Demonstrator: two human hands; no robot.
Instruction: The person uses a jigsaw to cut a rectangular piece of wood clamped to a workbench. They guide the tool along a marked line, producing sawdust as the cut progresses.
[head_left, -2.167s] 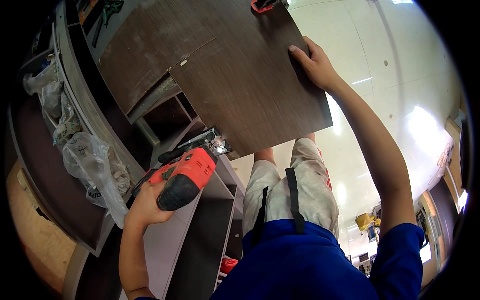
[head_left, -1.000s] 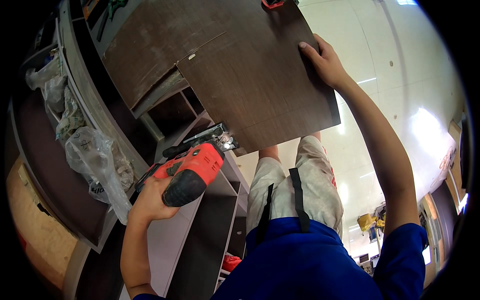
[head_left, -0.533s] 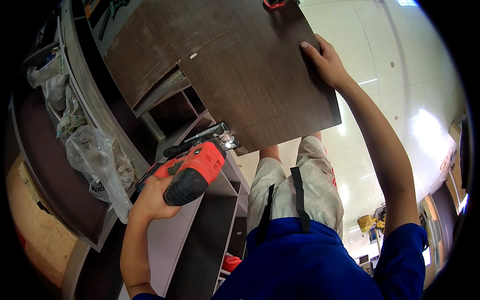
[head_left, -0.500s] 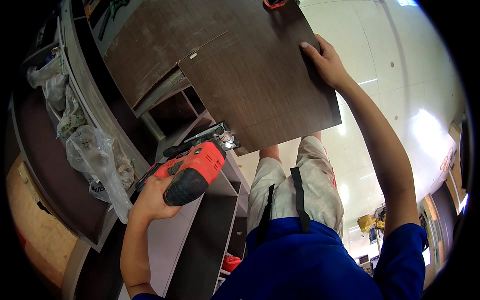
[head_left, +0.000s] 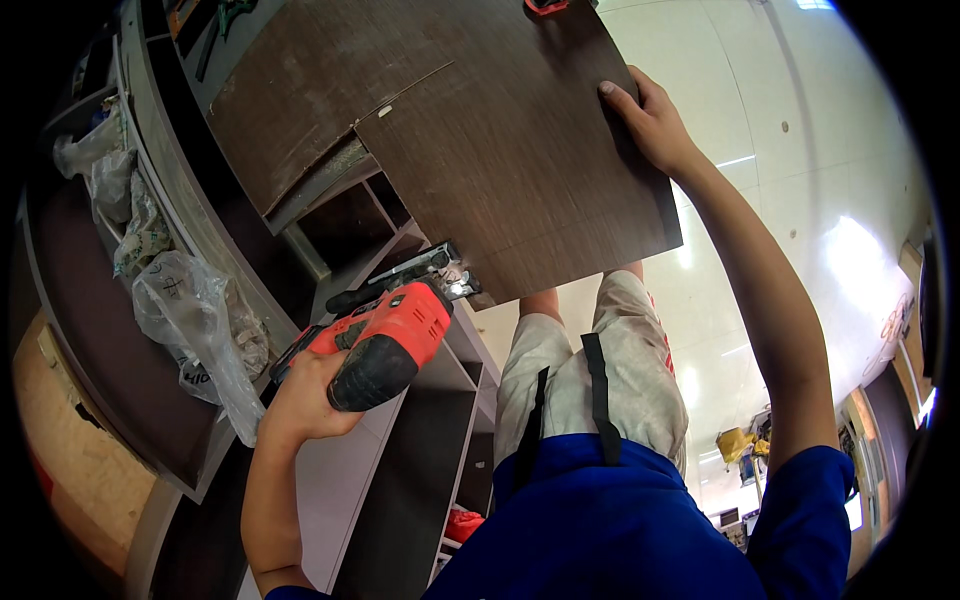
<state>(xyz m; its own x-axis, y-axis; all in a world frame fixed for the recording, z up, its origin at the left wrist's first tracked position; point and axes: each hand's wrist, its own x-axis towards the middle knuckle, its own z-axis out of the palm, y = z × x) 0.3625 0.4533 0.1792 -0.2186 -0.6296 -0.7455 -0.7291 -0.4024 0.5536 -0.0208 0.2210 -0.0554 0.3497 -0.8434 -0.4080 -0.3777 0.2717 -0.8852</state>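
My left hand [head_left: 305, 398] is wrapped round the handle of a red and black jigsaw [head_left: 400, 330]. Its metal base plate rests at the near left edge of a dark brown wood-grain board [head_left: 520, 170], with a small light shining beside it. The blade is hidden. Across the board, my right hand [head_left: 655, 125] grips the right edge, thumb on top and fingers under it. A notch is cut into the board's left side, and a thin slit [head_left: 420, 83] runs on from its corner. A small pale chip [head_left: 385, 111] lies beside the slit.
Grey shelving with dark compartments [head_left: 410, 490] stands under the board and left of my legs. Crumpled clear plastic bags [head_left: 190, 310] lie on the cabinet at left. A red and black object [head_left: 548, 6] sits at the board's far edge. Shiny pale floor [head_left: 780, 200] extends at right.
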